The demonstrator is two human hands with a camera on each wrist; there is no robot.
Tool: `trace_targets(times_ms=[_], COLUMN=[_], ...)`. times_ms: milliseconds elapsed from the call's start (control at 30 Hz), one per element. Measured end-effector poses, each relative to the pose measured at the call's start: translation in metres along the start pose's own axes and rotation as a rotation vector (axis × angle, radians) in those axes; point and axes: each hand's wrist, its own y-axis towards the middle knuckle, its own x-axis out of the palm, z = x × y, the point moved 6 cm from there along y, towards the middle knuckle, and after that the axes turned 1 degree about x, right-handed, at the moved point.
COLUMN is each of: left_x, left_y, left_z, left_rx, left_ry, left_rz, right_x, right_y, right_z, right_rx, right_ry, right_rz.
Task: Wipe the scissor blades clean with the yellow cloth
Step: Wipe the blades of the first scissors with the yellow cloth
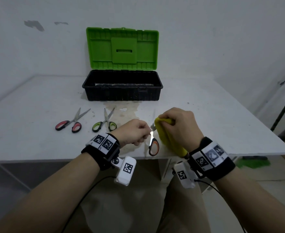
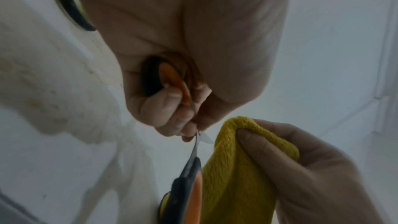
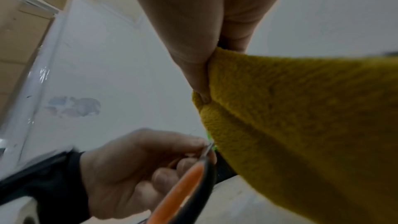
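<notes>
The orange-handled scissors (image 1: 154, 147) stand spread open above the table's front edge. My left hand (image 1: 141, 132) grips one handle loop (image 2: 172, 81) and pinches near the pivot. The other orange loop (image 2: 191, 190) hangs free toward me. My right hand (image 1: 175, 121) grips the yellow cloth (image 1: 168, 140), folded over a blade just right of the left hand; most of that blade is hidden in the cloth. The cloth's tail hangs down toward my right wrist. In the right wrist view the cloth (image 3: 301, 125) fills the right side, beside the scissors (image 3: 185, 190) and left hand (image 3: 129, 168).
Red-handled scissors (image 1: 71, 123) and green-handled scissors (image 1: 106, 123) lie open on the white table (image 1: 37, 140), left of my hands. An open toolbox (image 1: 121, 89) with a green lid stands at the back. A brownish stain (image 1: 126, 108) spreads in front of it.
</notes>
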Motion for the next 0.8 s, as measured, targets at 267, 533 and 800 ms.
trace_targets(times_ms=[267, 533, 800], left_x=[0.000, -0.005, -0.001], left_y=[0.001, 0.004, 0.002], left_z=[0.001, 0.001, -0.007], left_rx=[0.035, 0.012, -0.040], left_ry=[-0.059, -0.076, -0.231], left_rz=[-0.004, 0.000, 0.023], right_x=[0.032, 0.023, 0.037], right_y=[-0.012, -0.002, -0.008], right_z=[0.004, -0.008, 0.003], right_rx=[-0.018, -0.080, -0.036], right_ry=[0.001, -0.026, -0.065], right_rz=[-0.196, -0.183, -0.304])
